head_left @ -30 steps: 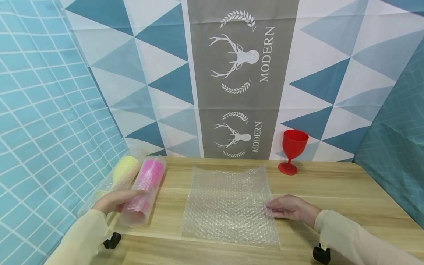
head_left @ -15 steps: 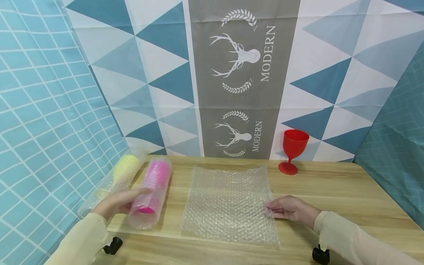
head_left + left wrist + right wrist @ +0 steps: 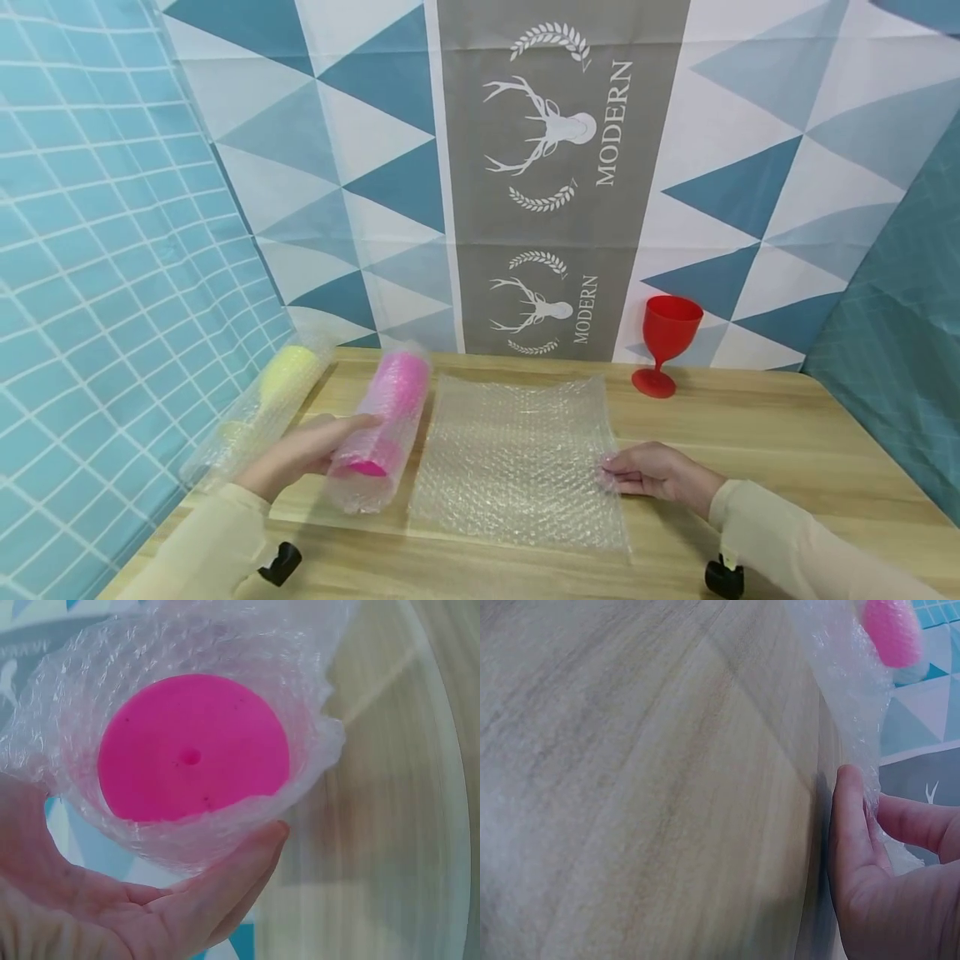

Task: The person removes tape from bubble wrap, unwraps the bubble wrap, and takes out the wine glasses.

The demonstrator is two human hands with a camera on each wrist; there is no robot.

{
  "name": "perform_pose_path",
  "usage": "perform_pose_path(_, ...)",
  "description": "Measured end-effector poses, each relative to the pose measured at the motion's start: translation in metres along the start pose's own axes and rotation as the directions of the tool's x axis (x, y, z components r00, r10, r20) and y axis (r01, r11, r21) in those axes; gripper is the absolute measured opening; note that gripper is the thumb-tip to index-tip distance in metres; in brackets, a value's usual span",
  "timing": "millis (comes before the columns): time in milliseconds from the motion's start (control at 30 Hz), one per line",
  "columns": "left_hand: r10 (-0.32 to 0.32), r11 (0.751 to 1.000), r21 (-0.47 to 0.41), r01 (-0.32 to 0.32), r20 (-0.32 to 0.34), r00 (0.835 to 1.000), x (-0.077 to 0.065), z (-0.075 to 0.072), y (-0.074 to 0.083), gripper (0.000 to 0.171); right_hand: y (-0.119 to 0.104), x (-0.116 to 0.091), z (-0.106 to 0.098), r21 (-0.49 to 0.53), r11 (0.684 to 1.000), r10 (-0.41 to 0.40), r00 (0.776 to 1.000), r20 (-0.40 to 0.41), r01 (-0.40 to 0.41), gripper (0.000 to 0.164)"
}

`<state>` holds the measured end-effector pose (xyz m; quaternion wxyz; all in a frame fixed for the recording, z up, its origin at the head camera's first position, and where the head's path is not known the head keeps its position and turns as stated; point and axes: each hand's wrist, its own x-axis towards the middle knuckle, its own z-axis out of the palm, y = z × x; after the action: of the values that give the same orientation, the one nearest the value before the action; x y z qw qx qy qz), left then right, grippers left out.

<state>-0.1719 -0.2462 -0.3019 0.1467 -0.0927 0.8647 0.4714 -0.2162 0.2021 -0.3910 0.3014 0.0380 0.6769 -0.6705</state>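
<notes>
On the left, my left hand [image 3: 318, 446] grips a pink goblet rolled in bubble wrap [image 3: 397, 392]. Its round pink base [image 3: 195, 746] faces the left wrist camera inside the open end of the roll, with my fingers curled round the outside. A flat sheet of bubble wrap [image 3: 517, 467] lies at the middle of the table, just right of the rolled goblet. Its right edge is pinched between thumb and fingers of my right hand [image 3: 660, 475]; the right wrist view shows this edge standing up from the wood.
A yellow item rolled in bubble wrap [image 3: 288, 375] lies along the left side by the blue tiled cloth [image 3: 112, 250]. Upright at the back right stands a red goblet [image 3: 670, 329]. Behind the wooden table [image 3: 787, 433] hangs a patterned cloth [image 3: 540, 167].
My left hand has carried the wrapped pink goblet rightward, away from the yellow roll and up to the sheet's left edge. My right hand keeps its pinch on the sheet.
</notes>
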Motion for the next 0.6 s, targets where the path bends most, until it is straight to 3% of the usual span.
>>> perform_pose_path(167, 0.03, 0.998, 0.056, -0.026, -0.066, 0.997, -0.007, 0.02, 0.015, 0.051, 0.001, 0.0, 0.0, -0.011, 1.0, -0.001, 1.0, 0.007, 0.001, 0.01)
perform_pose_path(300, 0.047, 0.996, 0.075, -0.04, -0.103, 0.994, -0.008, 0.037, 0.023, 0.056, 0.002, 0.0, 0.0, -0.019, 1.0, 0.004, 1.0, 0.001, -0.004, 0.009)
perform_pose_path(467, 0.092, 0.991, 0.106, -0.079, -0.13, 0.987, -0.006, 0.057, 0.026, 0.061, 0.001, 0.0, 0.001, -0.021, 1.0, 0.004, 1.0, -0.005, -0.004, 0.008)
perform_pose_path(600, 0.114, 0.988, 0.118, -0.097, -0.153, 0.982, -0.003, 0.073, 0.026, 0.05, -0.001, 0.0, 0.0, -0.02, 1.0, -0.003, 1.0, 0.006, 0.003, 0.009)
